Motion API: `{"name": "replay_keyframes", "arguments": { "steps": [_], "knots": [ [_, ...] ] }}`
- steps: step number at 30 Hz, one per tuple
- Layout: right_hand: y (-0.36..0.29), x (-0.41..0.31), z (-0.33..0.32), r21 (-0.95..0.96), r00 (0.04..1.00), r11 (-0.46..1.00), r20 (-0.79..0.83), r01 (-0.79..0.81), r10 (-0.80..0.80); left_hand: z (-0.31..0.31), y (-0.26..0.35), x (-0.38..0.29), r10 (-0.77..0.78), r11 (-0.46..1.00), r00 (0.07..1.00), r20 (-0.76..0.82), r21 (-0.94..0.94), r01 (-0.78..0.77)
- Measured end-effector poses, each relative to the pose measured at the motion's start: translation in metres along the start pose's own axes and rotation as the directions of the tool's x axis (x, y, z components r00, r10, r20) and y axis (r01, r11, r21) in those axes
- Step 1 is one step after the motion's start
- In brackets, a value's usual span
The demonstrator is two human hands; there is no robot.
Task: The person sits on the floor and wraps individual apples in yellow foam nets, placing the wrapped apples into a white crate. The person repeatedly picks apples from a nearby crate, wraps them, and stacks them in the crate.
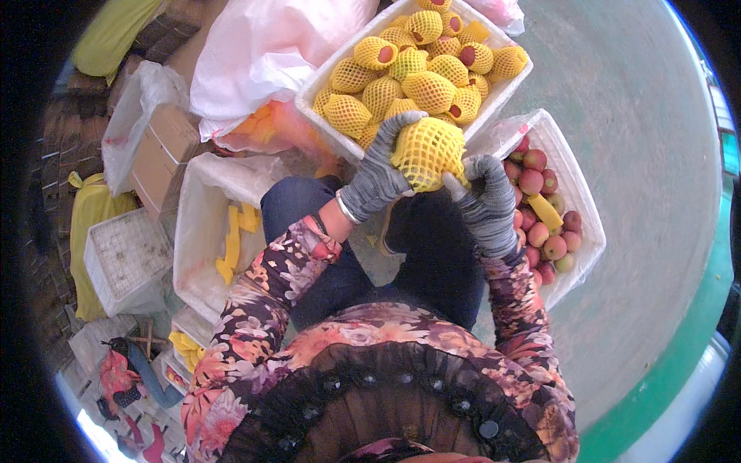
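Note:
A fruit in a yellow foam net sleeve (429, 154) is held up between my two hands, above my knees. My left hand (382, 165), in a grey knit glove, grips it from the left with thumb and fingers around its side. My right hand (486, 199), gloved alike, pinches the sleeve's lower right edge between thumb and fingers. The net hides most of the fruit. Just beyond my hands stands a white foam box (324, 124) filled with fruit in yellow net sleeves (429, 91); red skin shows at some sleeve ends.
At right, a plastic-lined white box (590, 231) holds bare red apples (554, 247) and one loose yellow sleeve (545, 212). At left, another lined box (194, 231) contains yellow foam pieces (233, 243). Flat cardboard (165, 156), a white crate (128, 254) and a person (124, 376) are farther left.

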State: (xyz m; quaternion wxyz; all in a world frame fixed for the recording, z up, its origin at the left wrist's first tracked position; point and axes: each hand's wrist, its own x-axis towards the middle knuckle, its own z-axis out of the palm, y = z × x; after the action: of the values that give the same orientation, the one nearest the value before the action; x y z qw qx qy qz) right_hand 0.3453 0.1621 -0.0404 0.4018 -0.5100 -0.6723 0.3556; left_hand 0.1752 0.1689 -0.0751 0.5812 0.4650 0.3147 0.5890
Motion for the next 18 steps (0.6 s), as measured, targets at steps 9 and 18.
{"name": "replay_keyframes", "arguments": {
  "steps": [9,18],
  "knots": [
    [-0.003,0.042,-0.005,0.684,0.846,0.629,-0.032,-0.370,0.533,-0.009,-0.025,0.020,-0.004,0.965,1.000,0.007,-0.261,0.006],
    [0.034,0.071,0.053,0.738,0.960,0.618,0.157,-0.270,0.231,-0.029,-0.012,0.032,0.125,0.780,0.958,-0.257,0.622,0.065]
  ]
}}
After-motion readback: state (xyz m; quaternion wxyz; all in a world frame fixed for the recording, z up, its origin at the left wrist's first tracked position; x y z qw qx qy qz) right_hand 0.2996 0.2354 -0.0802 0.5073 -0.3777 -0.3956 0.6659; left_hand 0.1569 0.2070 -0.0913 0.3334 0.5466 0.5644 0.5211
